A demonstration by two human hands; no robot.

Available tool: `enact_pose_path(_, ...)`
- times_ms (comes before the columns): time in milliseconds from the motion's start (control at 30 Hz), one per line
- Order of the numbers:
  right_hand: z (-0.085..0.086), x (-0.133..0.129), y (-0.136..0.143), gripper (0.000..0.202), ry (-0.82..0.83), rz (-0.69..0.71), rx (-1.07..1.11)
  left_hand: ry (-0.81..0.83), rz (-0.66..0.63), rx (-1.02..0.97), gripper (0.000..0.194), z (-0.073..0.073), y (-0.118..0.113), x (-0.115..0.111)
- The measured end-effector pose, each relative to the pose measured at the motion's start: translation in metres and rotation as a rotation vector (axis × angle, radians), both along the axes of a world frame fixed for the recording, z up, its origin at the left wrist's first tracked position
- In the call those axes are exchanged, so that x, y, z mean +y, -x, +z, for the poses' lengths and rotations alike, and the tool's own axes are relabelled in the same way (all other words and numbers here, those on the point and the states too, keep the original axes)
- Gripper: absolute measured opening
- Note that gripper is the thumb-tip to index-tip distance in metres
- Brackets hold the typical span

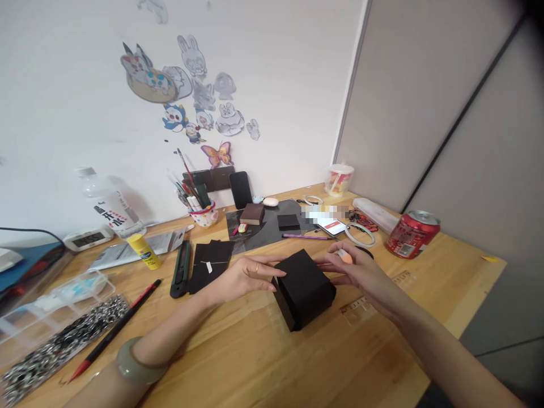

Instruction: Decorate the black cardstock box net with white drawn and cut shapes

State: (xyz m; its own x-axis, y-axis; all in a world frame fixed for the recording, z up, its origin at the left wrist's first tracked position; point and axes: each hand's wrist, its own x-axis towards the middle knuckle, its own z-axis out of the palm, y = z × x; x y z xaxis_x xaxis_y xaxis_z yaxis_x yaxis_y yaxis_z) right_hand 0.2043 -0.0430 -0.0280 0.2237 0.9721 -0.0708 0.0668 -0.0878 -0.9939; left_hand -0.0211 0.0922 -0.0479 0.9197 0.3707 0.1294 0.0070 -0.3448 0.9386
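Observation:
A black paper box (300,286) sits on the wooden table in front of me, turned at an angle, with a separate-looking panel along its left side. My left hand (250,276) grips that left side, its thumb low and its fingers reaching over the top edge. From the right, the fingers of my right hand (355,269) press against the far right side. A small orange-tipped thing (345,256) shows at my right hand; I cannot make out what it is. Partly under my right hand lies a clear ruler (355,306).
Left of the box are black paper pieces (210,260), a utility knife (181,269), a glue stick (144,252) and a black-red pencil (114,331). Behind it lie a phone (334,225) and a purple pencil (306,237). A red can (412,235) stands at right, a water bottle (108,207) at left.

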Motion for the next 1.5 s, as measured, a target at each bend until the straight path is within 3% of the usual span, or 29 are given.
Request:
enact_pose_path(267, -0.016, -0.013, 0.027, 0.027, -0.119, -0.191, 0.042, -0.061, 0.067, -0.097, 0.023, -0.009, -0.004, -0.009)
enact_pose_path(500, -0.033, -0.015, 0.039, 0.029, -0.211, -0.172, 0.109, -0.141, 0.154, -0.147, 0.021, -0.011, -0.008, -0.014)
enact_pose_path(600, -0.034, -0.015, 0.041, 0.046, -0.266, -0.131, -0.064, -0.165, 0.169, -0.155, 0.021, -0.01, -0.01, -0.016)
enact_pose_path(733, -0.036, -0.024, 0.05, 0.076, -0.314, -0.049, -0.472, -0.199, 0.178, -0.151, 0.023, -0.012, -0.01, -0.017)
enact_pose_path(833, -0.037, -0.028, 0.055, 0.078, -0.357, -0.05, -0.73, -0.223, 0.182, -0.134, 0.024, -0.014, -0.009, -0.016)
enact_pose_path(900, -0.037, -0.028, 0.057, 0.072, -0.335, -0.073, -0.783, -0.241, 0.178, -0.122, 0.026, -0.013, -0.009, -0.016)
enact_pose_path(1200, -0.032, -0.019, 0.05, 0.053, -0.347, -0.162, -0.644, -0.34, 0.085, -0.046, 0.053, -0.004, -0.009, -0.023)
enact_pose_path(1367, -0.032, -0.02, 0.049, 0.053, -0.355, -0.124, -0.621, -0.452, 0.104, -0.092, 0.047, -0.012, -0.013, -0.026)
enact_pose_path(1500, -0.036, -0.016, 0.044, 0.055, -0.374, -0.05, -0.416, -0.51, 0.067, -0.103, 0.049, -0.015, -0.013, -0.026)
